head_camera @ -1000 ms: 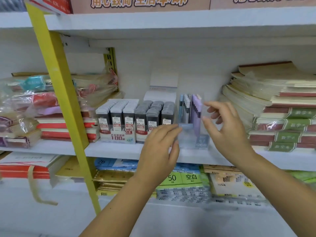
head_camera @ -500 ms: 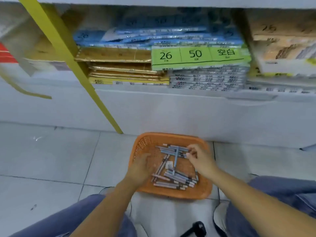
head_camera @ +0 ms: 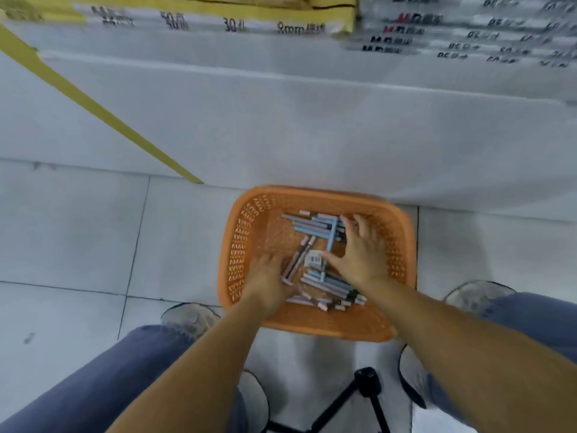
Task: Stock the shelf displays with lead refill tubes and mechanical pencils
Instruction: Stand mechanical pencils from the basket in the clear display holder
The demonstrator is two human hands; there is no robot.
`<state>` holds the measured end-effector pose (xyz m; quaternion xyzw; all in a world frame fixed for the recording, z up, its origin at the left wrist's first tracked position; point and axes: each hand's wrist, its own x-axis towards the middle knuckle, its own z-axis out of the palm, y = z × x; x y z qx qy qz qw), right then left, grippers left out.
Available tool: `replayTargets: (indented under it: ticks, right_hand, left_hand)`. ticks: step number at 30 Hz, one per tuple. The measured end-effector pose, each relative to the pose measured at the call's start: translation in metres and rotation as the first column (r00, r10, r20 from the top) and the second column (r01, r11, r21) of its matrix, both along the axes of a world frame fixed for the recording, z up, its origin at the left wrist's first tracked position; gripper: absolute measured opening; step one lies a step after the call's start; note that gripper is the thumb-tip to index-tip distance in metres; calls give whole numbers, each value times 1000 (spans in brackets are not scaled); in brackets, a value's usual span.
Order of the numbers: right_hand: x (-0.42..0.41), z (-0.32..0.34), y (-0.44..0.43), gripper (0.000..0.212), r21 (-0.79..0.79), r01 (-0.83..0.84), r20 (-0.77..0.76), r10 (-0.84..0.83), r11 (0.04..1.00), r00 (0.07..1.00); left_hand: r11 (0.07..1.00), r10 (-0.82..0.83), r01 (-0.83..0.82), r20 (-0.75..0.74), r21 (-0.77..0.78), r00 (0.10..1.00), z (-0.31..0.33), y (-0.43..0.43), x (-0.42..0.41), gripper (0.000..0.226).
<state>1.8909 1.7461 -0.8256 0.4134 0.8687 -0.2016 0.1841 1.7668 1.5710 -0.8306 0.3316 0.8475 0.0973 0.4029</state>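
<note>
the pencils (head_camera: 331, 287) lie in the orange basket (head_camera: 243, 245) on the floor. my right hand (head_camera: 362, 251) is spread, holding nothing. one light blue pencil (head_camera: 331, 242) lies near-to-far just left of its palm. my left hand (head_camera: 265, 279) is farther from it, and its grip i cannot tell.

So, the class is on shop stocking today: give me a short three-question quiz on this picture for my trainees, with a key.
1. True or false: the orange basket stands on a shelf.
2. Look at the left hand and the right hand. Which of them reaches into the basket? A) left only B) right only C) both
3. Fill in: the basket holds a loose pile of mechanical ____.

Key
1. False: it stands on the tiled floor.
2. C
3. pencils
</note>
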Motion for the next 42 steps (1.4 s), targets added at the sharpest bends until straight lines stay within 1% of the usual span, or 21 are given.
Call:
replayTargets:
  ticks: [2,5,7,9,11,13,15,16,17,19,21,22,24,26,28,32,36,39,42]
  right_hand:
    - [-3,-6,2,89,46,-3,12,2,999,1000]
    - [-4,-10,11,77,108,-21,4,21,994,1000]
    - [-2,-10,16,66,102,-59,17,58,993,998]
    - [0,-9,20,58,80,-87,-2,87,993,996]
    - [1,-8,20,54,24,-118,-21,118,993,993]
    - [0,-9,18,53,-23,-165,-8,164,986,986]
    - [-2,-9,17,51,-47,-156,-1,156,987,988]
    - [-3,-9,17,49,-64,-138,-5,138,988,990]
    - [-4,-8,17,48,-84,-120,-12,120,989,993]
    - [-3,-6,18,43,-118,-95,-24,93,988,995]
    - [0,-5,19,31,-121,-100,-25,98,988,995]
    - [1,-5,20,25,-124,-108,-23,106,986,994]
    - [1,-4,20,17,-158,-100,-21,98,982,995]
    - [0,-2,20,13,-205,-73,-16,71,976,997]
    - [3,-1,21,11,-255,-40,-30,33,966,999]
    - [8,6,25,12,-404,65,-86,-108,912,990]
    - [9,13,29,15,-532,137,-38,-186,836,982]
    - [8,18,33,11,-542,127,-50,-182,831,982]
    - [3,31,40,12,-485,56,-124,-131,873,984]
  left_hand:
    - [1000,-9,9,6,-3,1000,-5,2,1,74]
    - [998,35,-38,48,57,998,-7,3,0,64]
    - [994,74,-78,55,74,996,-6,3,0,53]
    - [989,131,-132,20,70,991,-5,1,-2,38]
    - [980,186,-184,-27,76,982,-3,-1,-2,25]
    - [983,173,-164,-106,87,979,-2,-2,0,24]
    - [995,79,-63,-234,76,969,-3,1,5,37]
    - [997,37,-18,-267,72,963,-3,2,7,46]
    - [997,7,12,-262,71,965,-3,4,8,52]
    - [997,-32,43,-181,59,983,-4,4,8,63]
    - [996,-83,86,-113,25,990,-6,4,7,68]
    - [995,-97,100,-94,20,991,-7,3,6,66]
    - [997,-55,58,-57,57,997,-8,1,4,52]
    - [996,7,-4,-33,91,999,-9,2,1,37]
    - [996,5,-3,-32,88,999,-10,4,-1,30]
    - [998,-10,12,-34,58,999,-11,7,-3,32]
    - [1000,-27,27,4,-4,1000,-3,10,-7,36]
    - [1000,-8,11,87,-30,996,8,7,-11,39]
    - [996,87,-91,186,8,979,21,1,-16,36]
